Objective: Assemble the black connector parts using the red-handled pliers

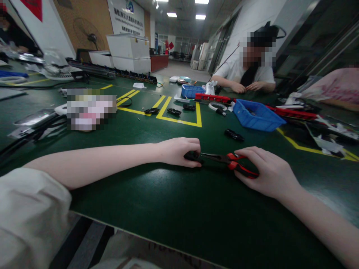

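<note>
My one view comes from my head, above and behind my left grip (193, 153) and right grip (260, 170), facing forward and down. It sits fairly near both, takes in the surface (157, 201) around them, and reaches far past them to the ceiling lights (200, 17).

Dim indoor scene; ceiling lights (200, 17) are glowing at top center. I'm getting soft glare on the green tabletop (157, 216), lower center and right edge, with dark shading under my hands. Wide-angle distortion is stretching my forearms toward both sides. Background is looking soft; pixelated blocks are covering patches at left, upper left and upper right.
</note>
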A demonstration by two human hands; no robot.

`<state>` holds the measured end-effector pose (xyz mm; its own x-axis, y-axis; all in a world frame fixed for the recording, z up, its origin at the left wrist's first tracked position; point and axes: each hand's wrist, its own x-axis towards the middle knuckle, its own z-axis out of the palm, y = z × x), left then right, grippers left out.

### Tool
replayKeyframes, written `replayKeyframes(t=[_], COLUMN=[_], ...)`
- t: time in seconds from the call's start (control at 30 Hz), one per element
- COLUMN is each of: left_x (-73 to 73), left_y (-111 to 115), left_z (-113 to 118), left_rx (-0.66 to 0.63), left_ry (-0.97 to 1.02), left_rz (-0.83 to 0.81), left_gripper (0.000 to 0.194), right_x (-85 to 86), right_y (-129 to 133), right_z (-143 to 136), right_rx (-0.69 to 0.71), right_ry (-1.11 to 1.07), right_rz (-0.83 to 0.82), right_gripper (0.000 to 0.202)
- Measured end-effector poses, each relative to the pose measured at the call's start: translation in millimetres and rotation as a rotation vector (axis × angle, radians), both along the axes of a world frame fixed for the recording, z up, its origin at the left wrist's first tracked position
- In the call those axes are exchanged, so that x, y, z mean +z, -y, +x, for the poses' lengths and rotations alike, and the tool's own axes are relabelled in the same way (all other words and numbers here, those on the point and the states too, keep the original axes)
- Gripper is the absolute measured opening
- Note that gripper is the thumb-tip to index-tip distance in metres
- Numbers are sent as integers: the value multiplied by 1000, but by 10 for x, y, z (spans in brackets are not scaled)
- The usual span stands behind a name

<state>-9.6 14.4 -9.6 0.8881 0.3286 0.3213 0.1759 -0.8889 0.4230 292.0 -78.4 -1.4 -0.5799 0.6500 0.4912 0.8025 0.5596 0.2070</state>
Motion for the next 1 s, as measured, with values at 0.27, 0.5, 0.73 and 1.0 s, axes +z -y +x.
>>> replayKeyframes(t=[0.27,0.5,0.73,1.0], left_x=[-25,-11,26,22], left_y=[-19,-8,13,20], left_z=[-13,-30,-51,-54], left_rx=[-49,-95,-140,-185], left_ry=[59,109,107,168], left_rz=[-5,22,20,66], left_gripper=[21,21,20,19], right_x=[-8,18,34,17], right_y=[-7,-2,10,3], right_z=[11,6,-12,5], right_rx=[7,55,64,80], right_ry=[20,22,51,57], right_rz=[39,89,136,119], right_gripper=[34,35,36,38])
